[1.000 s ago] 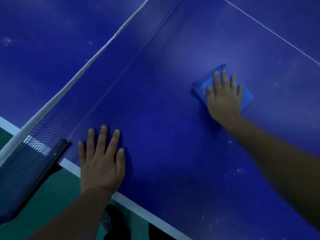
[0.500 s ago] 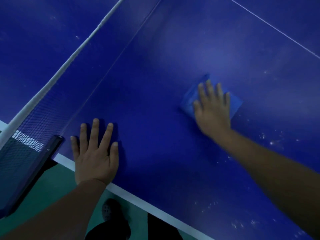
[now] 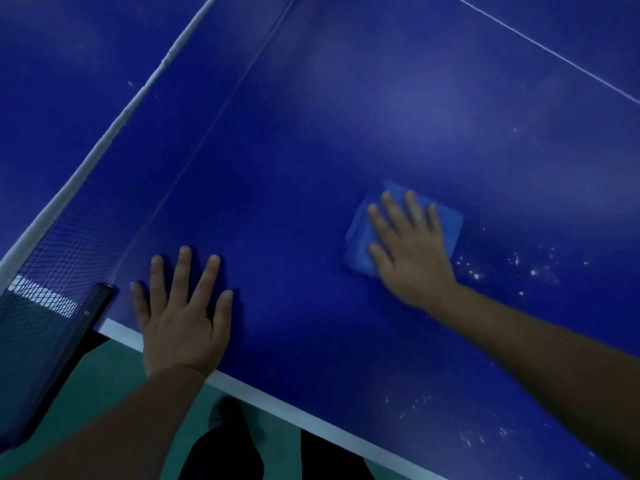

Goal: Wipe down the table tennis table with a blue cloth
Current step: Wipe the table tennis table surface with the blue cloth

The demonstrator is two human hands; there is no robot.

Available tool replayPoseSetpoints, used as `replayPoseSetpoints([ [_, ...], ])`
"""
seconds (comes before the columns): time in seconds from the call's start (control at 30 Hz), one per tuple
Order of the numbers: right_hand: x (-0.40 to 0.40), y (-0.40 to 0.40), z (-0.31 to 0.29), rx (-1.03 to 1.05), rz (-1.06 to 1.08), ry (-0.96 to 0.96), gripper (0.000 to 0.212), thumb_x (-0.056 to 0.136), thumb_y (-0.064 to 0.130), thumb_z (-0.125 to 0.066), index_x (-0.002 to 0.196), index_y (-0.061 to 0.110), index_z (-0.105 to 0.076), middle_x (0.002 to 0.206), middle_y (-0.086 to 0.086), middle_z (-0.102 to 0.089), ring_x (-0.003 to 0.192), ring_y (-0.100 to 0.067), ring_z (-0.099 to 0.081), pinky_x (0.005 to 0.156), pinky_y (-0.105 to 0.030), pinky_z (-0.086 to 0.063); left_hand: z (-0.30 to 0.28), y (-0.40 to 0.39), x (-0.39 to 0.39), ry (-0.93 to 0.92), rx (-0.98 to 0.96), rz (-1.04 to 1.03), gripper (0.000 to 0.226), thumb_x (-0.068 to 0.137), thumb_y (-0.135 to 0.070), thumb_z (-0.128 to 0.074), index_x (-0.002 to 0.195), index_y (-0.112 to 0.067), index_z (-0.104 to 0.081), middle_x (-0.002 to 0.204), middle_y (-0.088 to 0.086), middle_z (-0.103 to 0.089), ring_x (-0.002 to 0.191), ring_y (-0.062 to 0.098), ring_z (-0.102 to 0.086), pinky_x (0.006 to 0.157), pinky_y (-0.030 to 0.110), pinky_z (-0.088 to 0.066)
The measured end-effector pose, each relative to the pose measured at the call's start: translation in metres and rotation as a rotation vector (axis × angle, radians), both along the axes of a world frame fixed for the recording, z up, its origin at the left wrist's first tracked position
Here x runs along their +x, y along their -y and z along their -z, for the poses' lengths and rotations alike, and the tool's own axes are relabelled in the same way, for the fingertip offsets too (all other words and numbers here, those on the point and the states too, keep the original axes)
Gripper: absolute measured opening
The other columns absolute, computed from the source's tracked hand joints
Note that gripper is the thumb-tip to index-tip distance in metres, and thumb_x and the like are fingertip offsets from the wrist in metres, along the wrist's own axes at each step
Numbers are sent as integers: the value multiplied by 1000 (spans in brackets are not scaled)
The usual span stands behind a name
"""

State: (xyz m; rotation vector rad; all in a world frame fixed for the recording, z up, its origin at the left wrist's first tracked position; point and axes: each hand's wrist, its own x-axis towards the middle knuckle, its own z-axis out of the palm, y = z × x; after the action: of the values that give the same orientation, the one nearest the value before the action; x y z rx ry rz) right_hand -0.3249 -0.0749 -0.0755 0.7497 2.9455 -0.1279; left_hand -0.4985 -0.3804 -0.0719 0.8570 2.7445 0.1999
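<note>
A folded blue cloth [image 3: 360, 237] lies flat on the dark blue table tennis table [image 3: 346, 98]. My right hand [image 3: 412, 251] presses on the cloth with straight, spread fingers and covers most of it. My left hand [image 3: 183, 317] rests flat on the table beside its white side edge, fingers spread, holding nothing. White specks [image 3: 512, 265] dot the surface to the right of the cloth and nearer the front edge.
The net [image 3: 69, 237] with its white top band runs diagonally on the left, clamped by a dark post [image 3: 83, 327] at the table edge. Green floor [image 3: 104, 382] and my dark trouser legs [image 3: 221, 452] show below the edge. A thin white centre line [image 3: 554, 53] crosses the top right.
My right hand has slid the cloth toward me along the table, nearer the side edge. My left hand has stayed planted in the same spot.
</note>
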Motion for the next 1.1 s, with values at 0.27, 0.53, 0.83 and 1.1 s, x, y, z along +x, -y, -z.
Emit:
replayPoseSetpoints([
  [0.27, -6, -97, -3, -9, 353, -4, 63, 102, 55, -20, 159, 26, -20, 167, 2, -13, 154, -29, -6, 121, -57, -6, -1, 1, -2, 10, 1, 2, 62, 98, -60, -21, 154, -35, -28, 164, -2, -13, 153, 26, 5, 121, 51, 7],
  [0.53, 74, 68, 4, -6, 48, -18, 59, 103, 53, -25, 154, 24, -32, 164, -2, -24, 152, -34, -16, 119, -60, -13, 0, 3, -3, 17, -25, 24, 64, 98, -63, -14, 156, -38, -20, 166, -2, -6, 152, 25, 10, 120, 51, 10],
  [0.83, 58, 33, -3, -11, 431, 5, 68, 100, 57, -9, 159, 25, -19, 167, 2, -11, 154, -28, -3, 122, -54, -3, 3, 6, -2, 17, 34, 43, 67, 96, -70, -6, 156, -41, -14, 167, -5, 0, 152, 24, 13, 120, 53, 12],
  [1.1, 111, 168, -1, -57, 77, 65, 60, 104, 54, -20, 155, 25, -31, 165, 0, -22, 153, -31, -13, 121, -56, -8, 5, 8, -2, 27, 63, 69, 66, 96, -67, -11, 156, -40, -15, 167, -4, 1, 152, 26, 13, 119, 54, 14],
])
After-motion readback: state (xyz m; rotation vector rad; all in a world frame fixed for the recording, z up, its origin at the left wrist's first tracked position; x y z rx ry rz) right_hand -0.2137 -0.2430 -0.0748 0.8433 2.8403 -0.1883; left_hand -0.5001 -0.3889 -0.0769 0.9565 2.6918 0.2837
